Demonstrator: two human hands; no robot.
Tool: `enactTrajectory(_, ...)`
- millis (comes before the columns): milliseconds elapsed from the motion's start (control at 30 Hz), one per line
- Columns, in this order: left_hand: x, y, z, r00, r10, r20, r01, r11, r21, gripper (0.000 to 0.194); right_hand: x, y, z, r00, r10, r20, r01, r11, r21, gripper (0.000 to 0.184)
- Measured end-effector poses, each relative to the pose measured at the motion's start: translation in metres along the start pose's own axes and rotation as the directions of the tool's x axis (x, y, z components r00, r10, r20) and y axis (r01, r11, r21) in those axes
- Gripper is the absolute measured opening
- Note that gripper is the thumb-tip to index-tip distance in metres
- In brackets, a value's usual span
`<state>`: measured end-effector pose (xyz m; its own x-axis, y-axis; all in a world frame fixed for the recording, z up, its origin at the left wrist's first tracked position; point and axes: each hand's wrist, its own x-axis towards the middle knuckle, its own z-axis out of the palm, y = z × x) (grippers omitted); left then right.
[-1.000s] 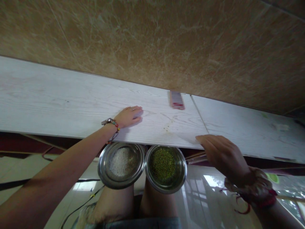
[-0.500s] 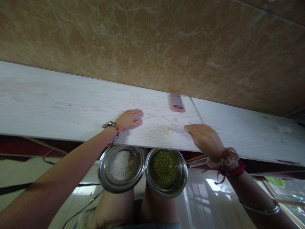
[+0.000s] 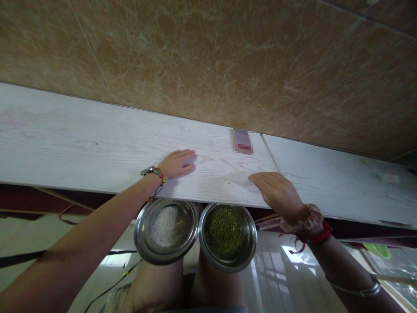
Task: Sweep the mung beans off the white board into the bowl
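Note:
My left hand lies palm down on the white wooden tabletop, fingers stretched out, holding nothing. My right hand pinches a thin, whitish, see-through sheet with its far edge against the wood. Just left of that edge lies a small scatter of grains, too small to name. Below the table edge, over my legs, two metal bowls sit side by side. White rice is in the left bowl, and green beans, likely mung beans, in the right bowl.
A phone-like object, partly blurred out, lies near the wall behind the table. A brown marbled wall rises along the back edge. Cables run across the tiled floor, and a light green basin stands low at the right.
My right hand has moved slightly left and nearer to me with the sheet. The grains now sit closer together and a little lower. My left hand stays put.

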<state>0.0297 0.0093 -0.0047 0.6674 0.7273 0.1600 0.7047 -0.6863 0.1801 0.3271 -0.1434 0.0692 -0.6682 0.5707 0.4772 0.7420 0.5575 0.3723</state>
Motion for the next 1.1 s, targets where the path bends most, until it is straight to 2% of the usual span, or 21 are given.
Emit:
enactTrajectory(233, 0.000, 0.003, -0.002, 1.000, 0.003, -0.004, -0.003, 1.000, -0.004, 0.046, -0.002, -0.002, -0.010, 1.000, -0.017, 0.003, 0.017, 1.000, 0.007, 0.031)
enactTrajectory(467, 0.000, 0.001, -0.001, 1.000, 0.003, 0.000, -0.003, 1.000, 0.005, 0.047, 0.009, -0.009, -0.006, 0.998, -0.061, -0.025, 0.060, 0.998, -0.003, 0.032)
enactTrajectory(800, 0.000, 0.002, -0.001, 1.000, 0.009, -0.003, -0.009, 1.000, -0.010, 0.047, -0.016, -0.006, -0.035, 0.999, -0.029, 0.020, 0.028, 0.999, 0.040, 0.029)
enactTrajectory(967, 0.000, 0.002, -0.001, 1.000, 0.010, -0.004, -0.010, 1.000, -0.009, 0.047, -0.011, -0.005, -0.024, 1.000, 0.009, 0.000, -0.009, 1.000, -0.020, 0.029)
enactTrajectory(1100, 0.000, 0.002, -0.002, 1.000, 0.007, 0.004, -0.007, 1.000, -0.010, 0.047, -0.008, -0.010, -0.016, 0.999, -0.003, 0.034, 0.002, 1.000, 0.021, 0.032)
